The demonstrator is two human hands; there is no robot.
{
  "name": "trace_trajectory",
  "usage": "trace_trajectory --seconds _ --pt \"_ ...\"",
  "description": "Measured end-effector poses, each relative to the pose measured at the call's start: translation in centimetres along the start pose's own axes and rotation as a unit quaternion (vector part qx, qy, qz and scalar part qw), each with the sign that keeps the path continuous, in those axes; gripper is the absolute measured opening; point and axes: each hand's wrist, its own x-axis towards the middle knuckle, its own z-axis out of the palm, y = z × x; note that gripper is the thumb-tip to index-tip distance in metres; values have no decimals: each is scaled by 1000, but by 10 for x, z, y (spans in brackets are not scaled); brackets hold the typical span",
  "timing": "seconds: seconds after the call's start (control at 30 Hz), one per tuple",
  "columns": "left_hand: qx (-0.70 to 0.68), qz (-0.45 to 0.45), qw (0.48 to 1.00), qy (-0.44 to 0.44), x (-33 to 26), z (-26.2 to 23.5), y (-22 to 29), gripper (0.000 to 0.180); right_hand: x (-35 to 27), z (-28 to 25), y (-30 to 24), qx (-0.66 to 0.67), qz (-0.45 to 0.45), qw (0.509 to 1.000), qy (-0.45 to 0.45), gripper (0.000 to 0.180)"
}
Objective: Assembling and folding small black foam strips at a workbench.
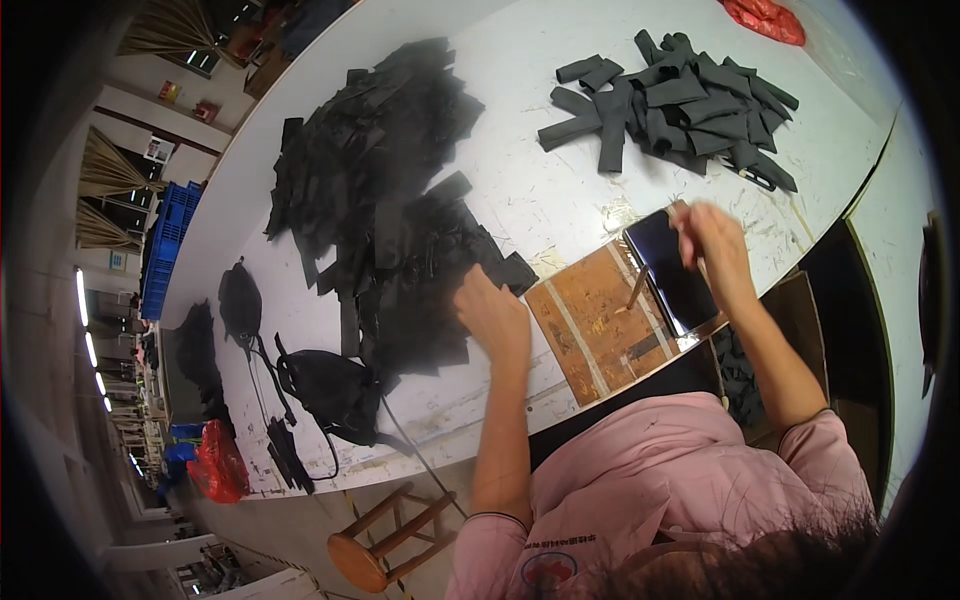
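Note:
My left hand is at the right edge of a large heap of flat black fabric pieces. Its fingers are curled in toward the heap, and what they pinch, if anything, is hidden. Smeared by motion, my right hand hovers over a dark phone-like slab with a glossy face. That slab lies at the right end of a worn brown wooden board crossed by pale tape strips. A short brown stick stands out from the board beside the slab.
Folded grey fabric tubes are heaped at the far right of the white table. Black bags with straps lie at the left. Red plastic bags and a wooden stool are near the left edge; an open carton stands at my right.

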Motion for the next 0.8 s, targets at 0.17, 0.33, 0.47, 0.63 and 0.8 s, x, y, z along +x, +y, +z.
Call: trace_trajectory --seconds 0.17,0.33,0.47,0.63,0.8 --pt "46 -9 994 -94 16 7 -25 21 -62 6 23 -13 77 989 -128 32" --pt "-270 -128 948 -106 8 -13 -39 10 -80 37 17 -108 19 957 -269 29" --pt "-468 -158 860 -126 -7 -34 -41 12 -76 64 29 -118 23 944 -309 28" --pt "-496 -151 845 -131 -16 -59 -28 11 -72 103 43 2 62 946 -319 58" --pt "-492 -118 846 -170 -14 -85 -15 9 -71 123 42 -23 8 953 -303 63"
